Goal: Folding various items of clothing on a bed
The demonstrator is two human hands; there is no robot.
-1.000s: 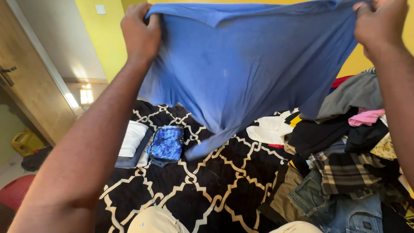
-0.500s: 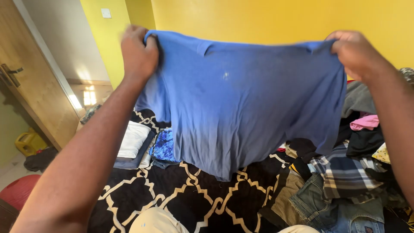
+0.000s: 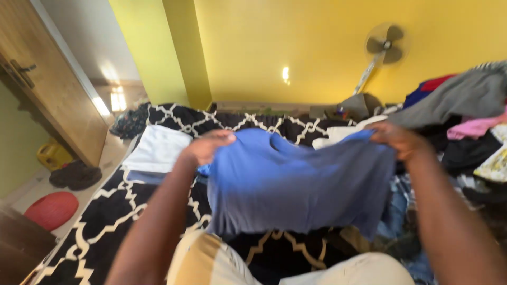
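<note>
Far to the left, a wooden door [image 3: 50, 89] is standing open, with a yellow container [image 3: 52, 155] and a red round object [image 3: 52, 209] lying on the floor below it. Further in, a folded white cloth [image 3: 157, 149] is resting on the black bedspread with white lattice pattern [image 3: 113, 211]. Just beside that cloth, the left hand [image 3: 207, 148] is closing its fingers over the upper left edge of a blue T-shirt [image 3: 296, 182], pinching the fabric. The shirt is hanging spread between both hands, low over the bed and the person's light trousers [image 3: 206, 261]. The right hand [image 3: 400, 139] is gripping the upper right edge of the shirt in the same pinched way, fingers curled shut on the cloth. Behind it, a standing fan [image 3: 384, 46] is leaning against the yellow wall [image 3: 296, 47]. At the far right, a pile of clothes [image 3: 470, 121] is lying heaped, grey, pink and dark pieces mixed together.
</note>
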